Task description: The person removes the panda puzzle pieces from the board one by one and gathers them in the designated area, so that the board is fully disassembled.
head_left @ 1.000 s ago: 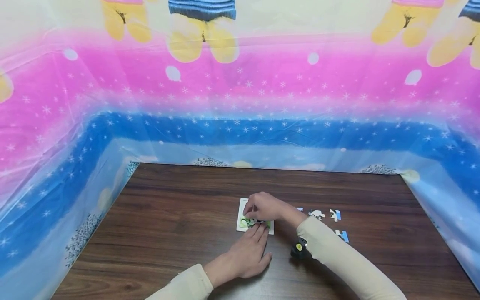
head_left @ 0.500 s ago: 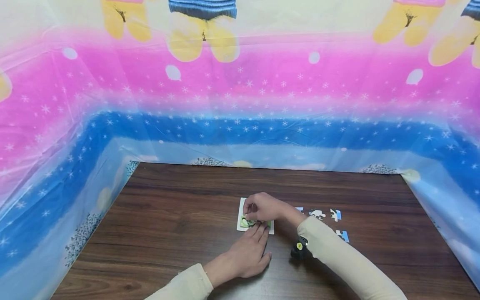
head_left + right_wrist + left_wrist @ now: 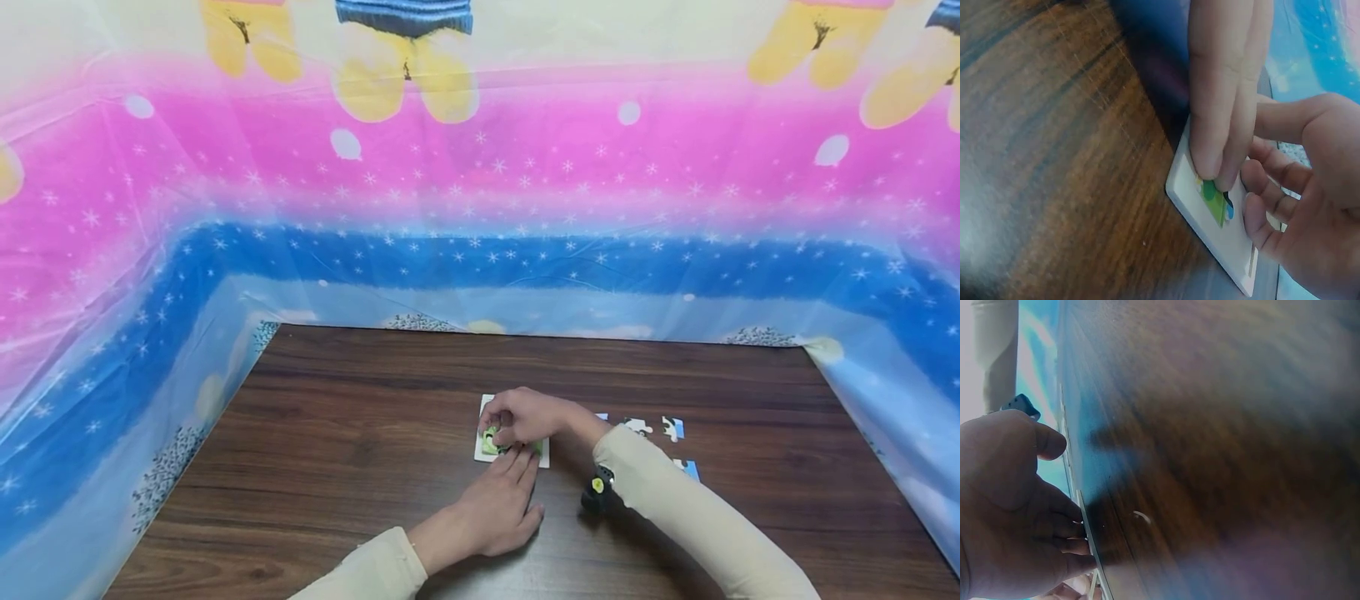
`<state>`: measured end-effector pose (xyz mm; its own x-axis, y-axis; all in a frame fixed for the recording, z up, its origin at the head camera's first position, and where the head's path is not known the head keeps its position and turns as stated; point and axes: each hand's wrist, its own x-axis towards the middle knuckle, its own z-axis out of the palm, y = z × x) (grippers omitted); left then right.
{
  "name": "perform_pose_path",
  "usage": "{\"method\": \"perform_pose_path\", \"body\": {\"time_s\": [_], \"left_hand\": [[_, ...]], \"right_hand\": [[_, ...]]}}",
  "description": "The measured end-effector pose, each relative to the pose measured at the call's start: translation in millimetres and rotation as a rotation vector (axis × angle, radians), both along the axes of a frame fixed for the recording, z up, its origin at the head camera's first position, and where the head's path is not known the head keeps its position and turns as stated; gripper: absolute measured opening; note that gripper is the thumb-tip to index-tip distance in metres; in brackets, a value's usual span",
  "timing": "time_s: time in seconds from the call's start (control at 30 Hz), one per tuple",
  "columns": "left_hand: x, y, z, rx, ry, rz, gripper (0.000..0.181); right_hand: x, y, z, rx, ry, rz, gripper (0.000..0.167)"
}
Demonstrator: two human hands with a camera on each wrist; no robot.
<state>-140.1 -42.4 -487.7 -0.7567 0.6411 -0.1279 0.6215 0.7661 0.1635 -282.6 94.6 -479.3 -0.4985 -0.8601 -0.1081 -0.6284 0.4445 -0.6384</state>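
A small white-framed jigsaw board lies flat on the table, mostly covered by both hands. My left hand rests its straight fingers on the board's near edge; in the right wrist view those fingers press beside a green printed part. Above the board, my right hand has its thumb and index finger bent around a green puzzle piece at the left side. Its other fingers are curled in the right wrist view, where the pinch itself is hidden. In the left wrist view the board's edge shows under the left fingertips.
Several loose puzzle pieces, among them a white one, a blue-and-white one and another blue one, lie right of the board, partly behind the right forearm. A black wrist camera hangs under the right wrist. Patterned cloth walls the table.
My right fingers have shifted slightly left and the green piece at their tips shows more. My left hand stays in place on the board.
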Motion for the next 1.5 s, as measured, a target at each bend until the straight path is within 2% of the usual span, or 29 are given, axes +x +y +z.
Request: {"method": "perform_pose_path", "body": {"time_s": [0.17,0.63,0.83,0.97,1.2,1.5], "left_hand": [[-0.4,0.3,0.1,0.002,0.014,0.002,0.068],[1.6,0.2,1.2,0.011,-0.024,0.018,0.070],[2.0,0.8,0.4,0.007,-0.009,0.018,0.071],[0.9,0.5,-0.3,0.033,-0.016,0.021,0.072],[-1.1,-0.9,1.6,0.077,-0.054,0.036,0.072],[-0.7,-2.4,4.2,0.073,-0.038,0.022,0.075]], "right_hand": [[-2.4,-0.2,1.4,-0.001,0.028,0.037,0.011],[-8.7,8.7,4.0,-0.011,-0.043,0.077,0.010],[-9.1,9.7,1.8,0.010,-0.039,0.058,0.011],[-8.5,10.8,0.6,-0.003,-0.050,0.049,0.010],[-4.7,12.3,1.6,-0.026,-0.002,0.085,0.011],[-2.8,9.6,1.1,-0.034,0.030,0.128,0.011]]}}
